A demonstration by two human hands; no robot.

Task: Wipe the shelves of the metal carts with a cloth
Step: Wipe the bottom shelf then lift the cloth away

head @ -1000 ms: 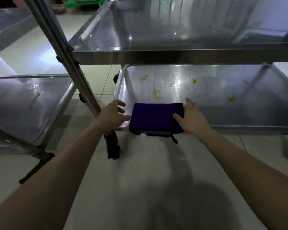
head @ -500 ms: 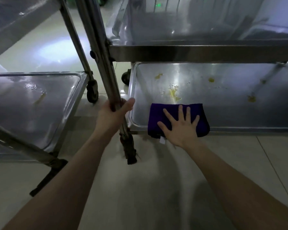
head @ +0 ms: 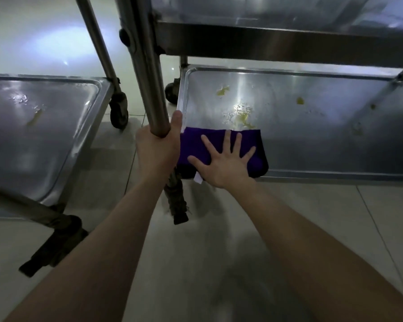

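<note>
Head view is taken up by two metal carts on a pale tiled floor (head: 219, 240), and the work is centred on the lower steel shelf (head: 323, 145) of the cart at 1 o'clock. A folded purple cloth (head: 192, 144) is laid on that shelf's 7 o'clock corner, partly draped over the front lip, where a white tag (head: 198, 179) is seen hanging. The right hand (head: 223, 163) is spread flat on the cloth with fingers straight and splayed, and nothing is gripped. This palm-down hold is judged to be chosen so that pressure is spread over the whole pad and the cloth can be pushed across the metal. The left hand (head: 157, 147) is wrapped round the round steel post (head: 149, 77) at the cart's near corner, with the fingers curled about it and the thumb laid up along it. The wheeled cart is probably being steadied so that it is not rolled away by the push. Yellowish smears (head: 242, 117) are seen just beyond the cloth at its 12 o'clock, with smaller spots farther off toward 1 and 2 o'clock, so wiping is judged barely begun on this shelf. An upper shelf (head: 277, 45) is set low over it, which is judged to force a low reach. At 9 o'clock a second cart's lower shelf (head: 21, 147) is seen with droplets and a streak, well apart from the cloth.
</note>
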